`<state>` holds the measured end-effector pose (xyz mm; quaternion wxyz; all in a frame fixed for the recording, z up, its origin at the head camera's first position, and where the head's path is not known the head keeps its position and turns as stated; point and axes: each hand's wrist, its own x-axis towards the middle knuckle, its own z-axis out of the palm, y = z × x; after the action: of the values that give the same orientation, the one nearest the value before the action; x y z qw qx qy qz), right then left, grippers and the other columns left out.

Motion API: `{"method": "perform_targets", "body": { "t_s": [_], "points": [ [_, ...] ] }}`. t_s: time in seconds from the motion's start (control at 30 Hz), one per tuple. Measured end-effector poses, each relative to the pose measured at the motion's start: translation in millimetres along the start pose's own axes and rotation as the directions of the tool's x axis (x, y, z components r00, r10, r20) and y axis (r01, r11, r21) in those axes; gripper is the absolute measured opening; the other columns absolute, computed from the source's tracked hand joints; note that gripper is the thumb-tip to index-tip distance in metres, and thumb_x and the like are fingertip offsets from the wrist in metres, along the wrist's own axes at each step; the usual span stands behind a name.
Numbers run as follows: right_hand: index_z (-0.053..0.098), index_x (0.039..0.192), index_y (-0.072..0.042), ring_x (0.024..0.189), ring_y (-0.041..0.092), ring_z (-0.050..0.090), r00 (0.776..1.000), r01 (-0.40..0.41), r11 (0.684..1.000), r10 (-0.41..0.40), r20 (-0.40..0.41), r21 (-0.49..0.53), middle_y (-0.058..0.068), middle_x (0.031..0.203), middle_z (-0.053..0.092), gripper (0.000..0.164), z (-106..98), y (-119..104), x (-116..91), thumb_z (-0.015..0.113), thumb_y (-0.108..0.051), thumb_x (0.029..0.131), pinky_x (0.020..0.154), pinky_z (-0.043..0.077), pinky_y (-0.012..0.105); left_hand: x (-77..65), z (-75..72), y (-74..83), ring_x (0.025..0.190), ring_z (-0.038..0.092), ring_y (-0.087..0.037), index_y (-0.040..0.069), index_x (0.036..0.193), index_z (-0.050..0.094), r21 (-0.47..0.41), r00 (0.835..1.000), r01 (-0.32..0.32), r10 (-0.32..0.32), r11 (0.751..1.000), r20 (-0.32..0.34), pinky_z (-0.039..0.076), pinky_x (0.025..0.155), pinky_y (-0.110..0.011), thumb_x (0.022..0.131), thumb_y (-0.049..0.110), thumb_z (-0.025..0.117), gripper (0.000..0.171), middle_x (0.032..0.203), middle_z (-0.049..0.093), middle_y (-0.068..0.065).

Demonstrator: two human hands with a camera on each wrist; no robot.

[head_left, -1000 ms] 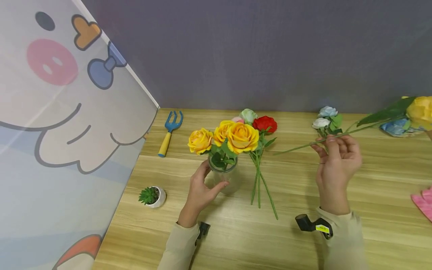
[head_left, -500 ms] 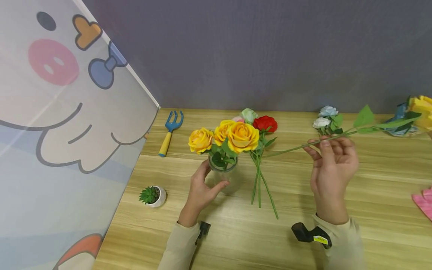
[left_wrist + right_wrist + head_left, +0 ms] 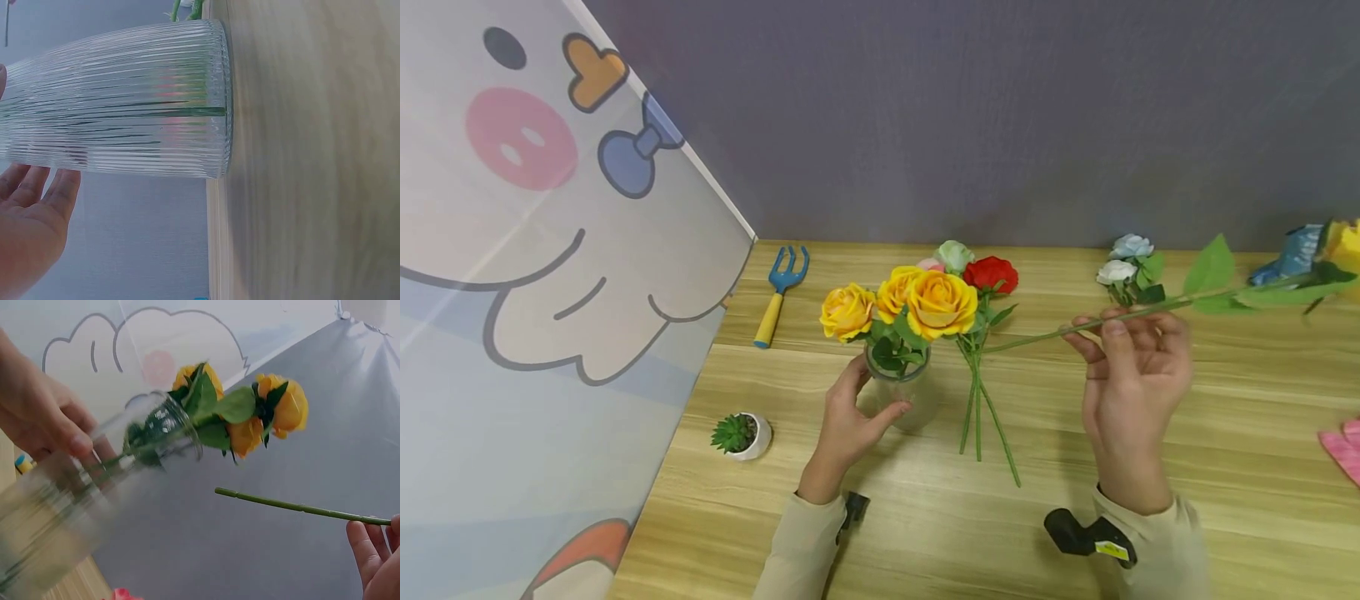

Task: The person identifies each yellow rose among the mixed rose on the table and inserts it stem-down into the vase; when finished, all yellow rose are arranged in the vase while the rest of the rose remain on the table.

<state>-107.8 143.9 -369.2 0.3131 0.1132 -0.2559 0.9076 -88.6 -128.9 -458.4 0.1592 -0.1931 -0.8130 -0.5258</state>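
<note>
My left hand [image 3: 850, 425] holds a ribbed clear glass vase [image 3: 913, 404] with its thumb in front. In the left wrist view the vase [image 3: 125, 100] stands on the table. Several yellow roses [image 3: 942, 304] rise from its mouth. My right hand [image 3: 1138, 383] pinches the green stem [image 3: 1037, 337] of another yellow rose [image 3: 1347, 250], whose head is cut off by the right edge of the head view. Seen from the right wrist, the bare stem end [image 3: 275, 503] points toward the vase [image 3: 62, 531], apart from it and lower than the roses [image 3: 290, 409].
A red rose [image 3: 991, 274] and pale green rose [image 3: 955, 256] lie right of the vase. Small pale flowers [image 3: 1116, 272] and a blue packet [image 3: 1292, 254] lie at the back. A blue-yellow hand fork [image 3: 778, 292] and potted succulent [image 3: 741, 436] are left, pink petals [image 3: 1343, 450] far right.
My right hand has moved a little left and toward me. The rose in it has turned, showing its light green leaves and more of the blue packet. My left hand and the vase stay put.
</note>
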Motion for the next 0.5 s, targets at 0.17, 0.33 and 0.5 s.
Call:
{"method": "perform_targets", "body": {
  "t_s": [0.17, 0.33, 0.5],
  "points": [
    [0.048, 0.108, 0.02, 0.073, 0.038, 0.072, 0.999, 0.0, 1.0, -0.001, 0.045, 0.031, 0.028, 0.089, 0.066, 0.02, 5.5, -0.5, -6.4, 0.045, 0.031, 0.092, 0.064, 0.066, 0.043, 0.5, -0.2, 0.9, 0.127, 0.061, -0.033, -0.007, 0.141, 0.051, 0.0, 1.0, -0.003, 0.003, 1.0, -0.002, 0.053, 0.108, -0.046, 0.075, -0.002, 0.09, 0.077, 0.137, 0.062, -0.022],
    [0.048, 0.108, 0.02, 0.076, 0.039, 0.073, 0.996, 0.003, 0.998, -0.008, 0.085, 0.058, 0.029, 0.091, 0.067, 0.02, 8.9, 2.1, -12.6, 0.05, 0.03, 0.091, 0.067, 0.066, 0.043, 1.3, 0.3, 1.2, 0.127, 0.061, -0.034, -0.007, 0.141, 0.052, -0.003, 1.0, 0.005, -0.005, 1.0, -0.003, 0.052, 0.108, -0.046, 0.075, -0.002, 0.09, 0.076, 0.137, 0.062, -0.022],
    [0.048, 0.107, 0.019, 0.079, 0.039, 0.073, 0.993, -0.001, 0.998, -0.005, 0.115, 0.058, 0.028, 0.092, 0.066, 0.018, 11.3, 5.5, -19.9, 0.053, 0.028, 0.092, 0.07, 0.066, 0.042, 1.0, 0.4, 1.8, 0.128, 0.061, -0.034, -0.007, 0.141, 0.052, -0.013, 1.0, 0.019, -0.019, 1.0, 0.0, 0.052, 0.109, -0.047, 0.076, -0.002, 0.09, 0.076, 0.137, 0.062, -0.022]
  ]
}}
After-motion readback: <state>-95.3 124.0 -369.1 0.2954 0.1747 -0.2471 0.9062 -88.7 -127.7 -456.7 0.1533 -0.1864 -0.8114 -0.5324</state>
